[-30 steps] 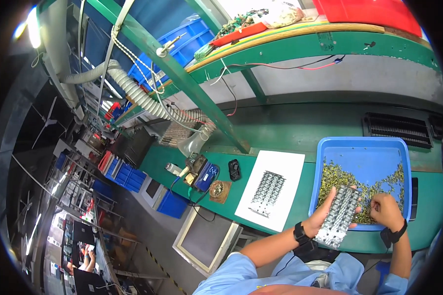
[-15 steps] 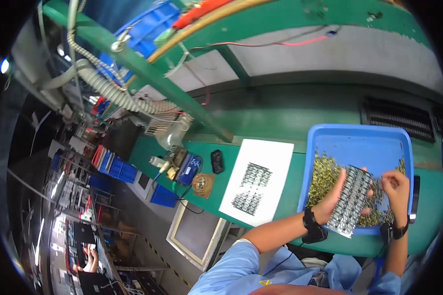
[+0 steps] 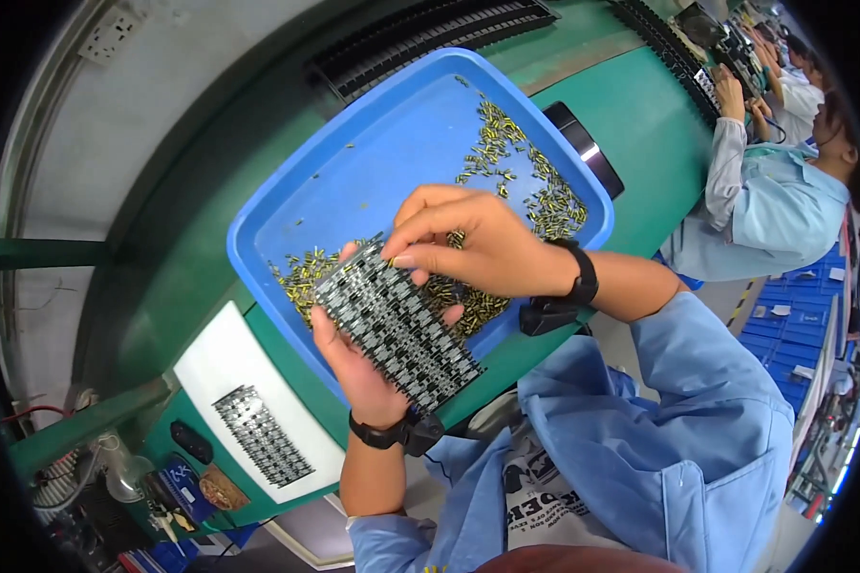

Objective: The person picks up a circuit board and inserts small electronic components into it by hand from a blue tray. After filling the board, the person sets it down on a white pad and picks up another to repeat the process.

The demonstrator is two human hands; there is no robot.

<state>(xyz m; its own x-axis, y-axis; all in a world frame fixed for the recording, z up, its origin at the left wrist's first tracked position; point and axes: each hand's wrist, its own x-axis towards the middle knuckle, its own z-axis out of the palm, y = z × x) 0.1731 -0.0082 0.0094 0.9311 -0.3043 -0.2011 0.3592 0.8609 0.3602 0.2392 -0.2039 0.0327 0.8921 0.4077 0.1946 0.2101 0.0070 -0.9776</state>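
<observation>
My left hand (image 3: 358,372) supports a panel of small circuit boards (image 3: 401,329) from below, thumb on its near-left edge and fingertips showing past the other side. The panel is tilted over the near part of a blue tray (image 3: 382,143). At the panel's far corner, my right hand (image 3: 478,239) has thumb and forefinger pinched together, touching the surface; what is between them is too small to make out. Loose small yellow-and-black cylindrical parts (image 3: 492,134) lie heaped in the tray, some hidden by my hands and the panel.
Left of the tray, a second board panel (image 3: 263,435) lies on a white sheet (image 3: 205,358). Behind stands a black slotted rack (image 3: 440,43); a black rounded object (image 3: 588,153) is by the tray's right side. A co-worker (image 3: 774,205) sits further right at the bench.
The view has swung to the right, bringing co-workers into sight. My right hand has come from beside the panel onto its far corner. My left hand keeps holding the panel.
</observation>
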